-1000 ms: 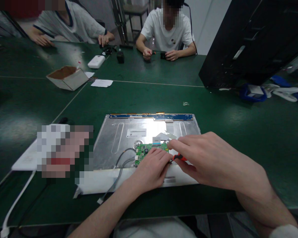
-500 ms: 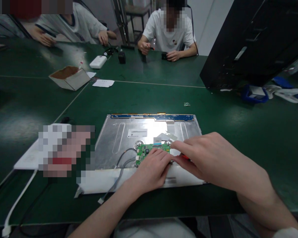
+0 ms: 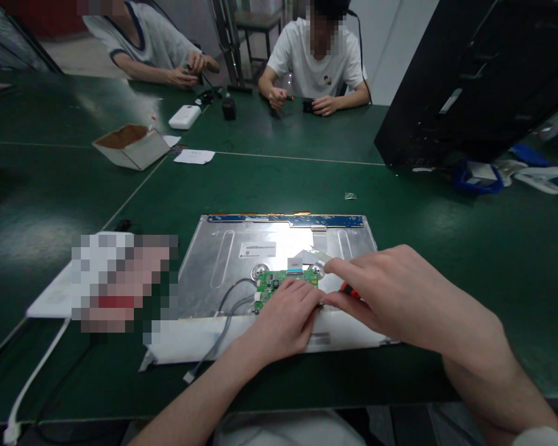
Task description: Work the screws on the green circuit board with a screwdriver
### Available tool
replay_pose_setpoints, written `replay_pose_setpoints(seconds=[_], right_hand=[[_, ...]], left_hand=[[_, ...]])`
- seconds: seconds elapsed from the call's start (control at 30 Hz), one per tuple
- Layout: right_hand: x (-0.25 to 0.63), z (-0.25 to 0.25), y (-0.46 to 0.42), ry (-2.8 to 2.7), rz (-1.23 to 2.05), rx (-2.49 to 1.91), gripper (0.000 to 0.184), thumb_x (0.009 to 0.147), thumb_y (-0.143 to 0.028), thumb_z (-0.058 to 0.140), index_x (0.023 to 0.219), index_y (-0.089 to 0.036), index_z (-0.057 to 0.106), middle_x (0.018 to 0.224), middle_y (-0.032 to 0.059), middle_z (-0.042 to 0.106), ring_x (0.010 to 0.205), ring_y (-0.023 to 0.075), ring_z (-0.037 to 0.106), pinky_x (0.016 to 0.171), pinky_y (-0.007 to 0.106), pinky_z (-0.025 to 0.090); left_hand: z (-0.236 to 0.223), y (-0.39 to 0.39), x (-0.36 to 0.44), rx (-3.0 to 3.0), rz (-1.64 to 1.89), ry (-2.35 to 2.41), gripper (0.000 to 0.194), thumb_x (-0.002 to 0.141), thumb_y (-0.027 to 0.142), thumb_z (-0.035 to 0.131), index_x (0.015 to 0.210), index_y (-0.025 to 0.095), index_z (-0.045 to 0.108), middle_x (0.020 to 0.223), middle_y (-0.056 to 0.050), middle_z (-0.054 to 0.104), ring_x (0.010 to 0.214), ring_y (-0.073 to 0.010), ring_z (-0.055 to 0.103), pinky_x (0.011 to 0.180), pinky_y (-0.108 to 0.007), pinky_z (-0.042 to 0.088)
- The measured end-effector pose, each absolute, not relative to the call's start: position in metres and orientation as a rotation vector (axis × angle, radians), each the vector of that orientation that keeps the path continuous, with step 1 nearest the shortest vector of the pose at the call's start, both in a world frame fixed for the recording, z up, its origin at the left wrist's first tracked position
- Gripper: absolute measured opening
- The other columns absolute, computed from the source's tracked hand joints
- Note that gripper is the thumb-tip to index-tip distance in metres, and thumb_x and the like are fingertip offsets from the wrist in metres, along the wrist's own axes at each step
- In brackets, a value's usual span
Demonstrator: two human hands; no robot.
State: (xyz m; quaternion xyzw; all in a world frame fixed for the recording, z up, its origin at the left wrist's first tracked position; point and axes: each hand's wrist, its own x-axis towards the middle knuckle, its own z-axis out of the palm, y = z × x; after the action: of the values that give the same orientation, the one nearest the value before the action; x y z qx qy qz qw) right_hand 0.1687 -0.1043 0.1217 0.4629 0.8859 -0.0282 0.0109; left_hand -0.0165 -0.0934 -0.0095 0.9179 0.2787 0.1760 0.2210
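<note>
A silver display panel [image 3: 223,260] lies back side up on the green table [image 3: 283,179], with a blue strip along its far edge. A small green circuit board [image 3: 272,284] sits near its front middle, with grey wires [image 3: 230,297] running left and a flat ribbon cable [image 3: 307,257] leading away behind it. My left hand [image 3: 283,319] rests curled on the board's right part, fingertips pressed down. My right hand [image 3: 400,297] is closed round a small red-handled screwdriver [image 3: 351,289] whose tip meets the board beside my left fingers.
A blurred patch covers white sheets [image 3: 51,297] at the left. A white cable [image 3: 32,378] trails off the front edge. An open cardboard box [image 3: 130,145], a paper slip [image 3: 194,156] and a white device [image 3: 183,116] lie further back. A black case [image 3: 469,80] stands right. Two people sit opposite.
My hands stay on the board; the screwdriver's red handle shows a little more. The person at the far left has drawn both hands together.
</note>
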Motion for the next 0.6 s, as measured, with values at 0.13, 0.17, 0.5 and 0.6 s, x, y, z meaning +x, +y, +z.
replay_pose_setpoints(seconds=[0.13,0.17,0.5,0.6], right_hand=[[0.1708,0.1265,-0.1063,2.837,-0.254,1.361,0.014,0.088,-0.021,0.050,0.102,-0.020,0.048,0.085,0.0008,0.065,0.068,0.0180,0.059,0.051,0.030,0.025],[0.1709,0.1278,-0.1067,2.848,-0.285,1.344,0.016,0.087,-0.018,0.052,0.102,-0.020,0.047,0.087,0.0008,0.064,0.069,0.0176,0.059,0.051,0.030,0.025],[0.1670,0.1235,-0.1037,2.810,-0.182,1.398,0.008,0.095,-0.027,0.046,0.101,-0.022,0.047,0.078,-0.0002,0.064,0.065,0.0178,0.058,0.051,0.029,0.024],[0.1681,0.1268,-0.1059,2.852,-0.250,1.340,0.012,0.089,-0.019,0.050,0.100,-0.021,0.046,0.087,0.0009,0.063,0.068,0.0176,0.057,0.051,0.029,0.024]], left_hand=[[-0.0082,-0.0935,-0.0166,2.510,0.436,0.761,0.017,0.087,0.013,0.045,0.101,0.017,0.053,0.097,-0.009,0.063,0.096,-0.0265,0.056,0.085,-0.041,0.041],[-0.0079,-0.0935,-0.0167,2.501,0.429,0.765,0.019,0.087,0.013,0.044,0.103,0.017,0.054,0.100,-0.010,0.063,0.099,-0.0269,0.056,0.086,-0.041,0.041],[-0.0084,-0.0942,-0.0163,2.546,0.410,0.823,0.017,0.087,0.016,0.047,0.100,0.017,0.057,0.104,-0.011,0.061,0.102,-0.0283,0.054,0.089,-0.043,0.041],[-0.0091,-0.0952,-0.0161,2.559,0.423,0.842,0.016,0.088,0.017,0.046,0.098,0.017,0.058,0.106,-0.012,0.061,0.104,-0.0290,0.053,0.090,-0.044,0.041]])
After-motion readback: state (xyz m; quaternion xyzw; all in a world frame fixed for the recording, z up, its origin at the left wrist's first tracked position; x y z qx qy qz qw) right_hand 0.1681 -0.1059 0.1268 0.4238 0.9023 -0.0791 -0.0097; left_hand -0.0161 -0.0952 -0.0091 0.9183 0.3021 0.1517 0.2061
